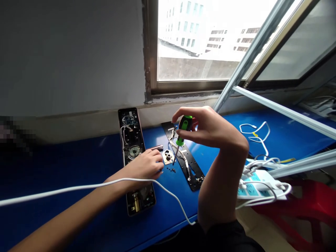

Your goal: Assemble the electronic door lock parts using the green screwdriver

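My right hand (195,126) grips a green and black screwdriver (186,124), its shaft slanting down toward a small metal plate part (168,157) and several tiny screws (172,169). Across the middle of a long open black housing (131,140) lies my left hand (148,163), fingers curled near its right edge; whether they hold anything is hidden. Wires, a round part (134,151) and a brass-coloured cylinder (136,203) show inside the housing. A reddish cylinder (156,148) sits just beyond my left fingers. Right of the screws lies a black perforated plate (193,168) with white wires.
A white cable (86,187) crosses over my left forearm. On the right are a power strip (258,187) with plugged cables, a metal frame (252,52) and a red stool (312,203). The wall and window border the blue table (105,224) at the back.
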Available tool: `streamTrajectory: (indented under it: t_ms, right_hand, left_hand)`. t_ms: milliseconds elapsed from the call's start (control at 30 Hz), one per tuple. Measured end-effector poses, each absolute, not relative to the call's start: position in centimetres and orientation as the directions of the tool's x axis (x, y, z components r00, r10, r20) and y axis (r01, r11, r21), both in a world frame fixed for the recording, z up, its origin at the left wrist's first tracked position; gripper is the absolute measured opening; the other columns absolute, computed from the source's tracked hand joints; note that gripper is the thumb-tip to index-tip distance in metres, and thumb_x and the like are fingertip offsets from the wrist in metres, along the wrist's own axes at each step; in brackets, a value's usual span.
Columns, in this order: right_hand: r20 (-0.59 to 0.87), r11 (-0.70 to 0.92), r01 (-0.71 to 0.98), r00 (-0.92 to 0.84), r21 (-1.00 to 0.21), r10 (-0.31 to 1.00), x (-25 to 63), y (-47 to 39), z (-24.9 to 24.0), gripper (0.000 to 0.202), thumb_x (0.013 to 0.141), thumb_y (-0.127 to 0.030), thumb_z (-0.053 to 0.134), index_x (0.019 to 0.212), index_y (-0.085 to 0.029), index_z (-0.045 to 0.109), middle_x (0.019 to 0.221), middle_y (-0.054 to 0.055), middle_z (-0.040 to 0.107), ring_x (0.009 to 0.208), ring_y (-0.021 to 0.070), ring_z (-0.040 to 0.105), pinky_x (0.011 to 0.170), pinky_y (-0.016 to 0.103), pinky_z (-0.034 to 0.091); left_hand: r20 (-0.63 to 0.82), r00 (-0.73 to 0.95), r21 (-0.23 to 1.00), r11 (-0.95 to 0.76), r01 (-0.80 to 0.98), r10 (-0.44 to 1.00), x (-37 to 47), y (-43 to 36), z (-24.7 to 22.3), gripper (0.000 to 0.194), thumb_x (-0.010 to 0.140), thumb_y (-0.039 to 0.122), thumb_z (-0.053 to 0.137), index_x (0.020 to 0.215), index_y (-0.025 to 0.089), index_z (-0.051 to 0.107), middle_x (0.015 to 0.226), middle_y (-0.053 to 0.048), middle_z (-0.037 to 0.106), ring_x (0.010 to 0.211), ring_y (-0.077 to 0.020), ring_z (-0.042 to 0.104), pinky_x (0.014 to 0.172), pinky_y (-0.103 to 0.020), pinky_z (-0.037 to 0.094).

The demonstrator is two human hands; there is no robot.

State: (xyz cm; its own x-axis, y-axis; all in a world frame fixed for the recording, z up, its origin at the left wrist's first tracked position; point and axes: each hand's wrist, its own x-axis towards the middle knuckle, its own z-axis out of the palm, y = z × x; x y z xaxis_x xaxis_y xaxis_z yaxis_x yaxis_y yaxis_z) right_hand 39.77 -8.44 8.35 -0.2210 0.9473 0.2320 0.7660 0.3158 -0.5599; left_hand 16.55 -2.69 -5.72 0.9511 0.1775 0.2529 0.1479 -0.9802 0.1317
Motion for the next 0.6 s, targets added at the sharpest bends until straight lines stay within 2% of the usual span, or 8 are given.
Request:
streamTrajectory:
  t_ms: [67,100,167,300,433,533,600]
  right_hand:
    - [0.180,0.264,0.793,-0.195,-0.549,0.964,40.1,-8.8,8.5,0.021,0.080,-0.020,0.070,0.100,-0.023,0.073,0.067,-0.004,0.066,0.057,0.0111,0.058,0.052,0.026,0.045]
    - [0.161,0.245,0.803,-0.187,-0.544,0.969,40.2,-8.9,8.5,0.021,0.080,-0.022,0.071,0.101,-0.023,0.074,0.069,-0.003,0.068,0.058,0.0116,0.059,0.052,0.026,0.045]
    - [0.140,0.225,0.813,-0.177,-0.538,0.974,40.5,-9.1,8.5,0.023,0.080,-0.023,0.072,0.103,-0.023,0.075,0.076,-0.001,0.071,0.062,0.0130,0.062,0.052,0.026,0.045]
    - [0.177,0.254,0.804,-0.187,-0.538,0.966,41.0,-9.5,8.5,0.021,0.081,-0.022,0.073,0.103,-0.023,0.075,0.080,0.000,0.073,0.065,0.0135,0.065,0.056,0.027,0.049]
    - [0.230,0.291,0.800,-0.196,-0.524,0.953,41.2,-9.8,8.7,0.017,0.082,-0.021,0.074,0.099,-0.022,0.075,0.078,-0.001,0.071,0.063,0.0123,0.061,0.055,0.028,0.048]
    - [0.235,0.310,0.796,-0.215,-0.520,0.948,41.2,-10.1,8.8,0.018,0.083,-0.023,0.075,0.101,-0.022,0.075,0.073,-0.001,0.067,0.061,0.0126,0.059,0.054,0.028,0.047]
    - [0.239,0.321,0.796,-0.227,-0.514,0.944,41.2,-10.1,8.9,0.019,0.083,-0.024,0.076,0.102,-0.022,0.075,0.072,-0.002,0.066,0.062,0.0129,0.059,0.055,0.029,0.047]
  left_hand:
    - [0.095,0.983,0.046,-0.987,0.154,0.158,18.6,-2.2,-6.6,0.018,0.089,0.014,0.073,0.072,0.018,0.071,0.084,-0.006,0.072,0.092,-0.0245,0.069,0.094,-0.042,0.056]
    - [0.067,0.986,0.027,-0.988,0.149,0.150,19.4,-2.0,-7.1,0.019,0.085,0.010,0.074,0.069,0.018,0.070,0.080,-0.006,0.072,0.087,-0.0246,0.069,0.086,-0.040,0.056]
    - [0.047,0.988,-0.001,-0.989,0.150,0.150,20.5,-1.9,-8.0,0.017,0.084,0.007,0.074,0.071,0.017,0.071,0.082,-0.008,0.073,0.086,-0.0252,0.069,0.081,-0.039,0.055]
    - [0.053,0.985,-0.039,-0.985,0.165,0.163,20.9,-1.8,-8.9,0.014,0.085,0.008,0.074,0.074,0.017,0.072,0.083,-0.008,0.073,0.089,-0.0275,0.068,0.087,-0.043,0.052]
    - [0.086,0.978,-0.050,-0.979,0.196,0.191,20.5,-2.0,-8.5,0.010,0.085,0.010,0.076,0.081,0.019,0.075,0.089,-0.007,0.074,0.096,-0.0284,0.067,0.098,-0.046,0.048]
    - [0.056,0.969,-0.026,-0.970,0.244,0.242,20.1,-2.4,-7.2,0.006,0.084,0.016,0.081,0.086,0.020,0.077,0.097,-0.008,0.075,0.105,-0.0302,0.066,0.096,-0.045,0.049]
    - [0.002,0.954,-0.003,-0.954,0.299,0.299,19.7,-2.6,-6.4,0.011,0.083,0.020,0.084,0.091,0.020,0.078,0.101,-0.009,0.075,0.112,-0.0324,0.065,0.091,-0.043,0.051]
